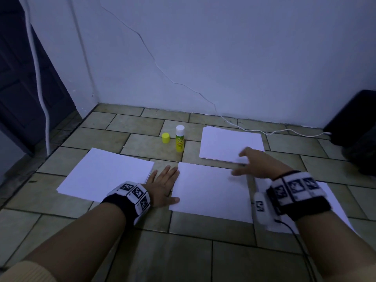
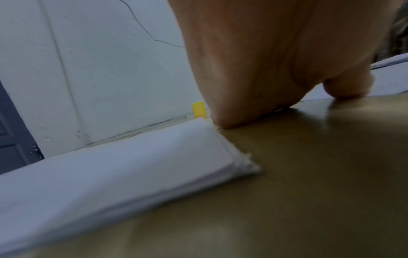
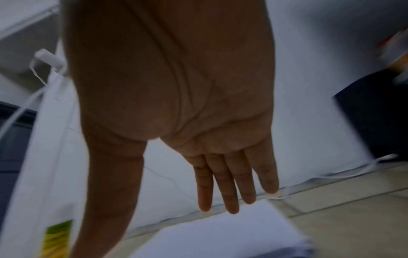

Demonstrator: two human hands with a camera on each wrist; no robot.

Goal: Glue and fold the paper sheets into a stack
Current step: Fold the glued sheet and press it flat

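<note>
A single white sheet (image 1: 211, 192) lies on the tiled floor in front of me. My left hand (image 1: 163, 185) lies flat on the floor with straight fingers, touching the sheet's left edge. My right hand (image 1: 254, 164) hovers with fingers spread and straight over the sheet's far right corner, near a paper stack (image 1: 230, 144) at the back right; it holds nothing. Another paper stack (image 1: 105, 174) lies at the left, also seen close in the left wrist view as a thick pile (image 2: 123, 165). A glue stick (image 1: 180, 138) stands uncapped, its yellow cap (image 1: 165, 138) beside it.
More white paper (image 1: 333, 202) lies under my right wrist. A white cable (image 1: 264, 132) runs along the floor by the wall to a dark box (image 1: 354, 121) at the right. A dark door (image 1: 24, 82) stands at the left.
</note>
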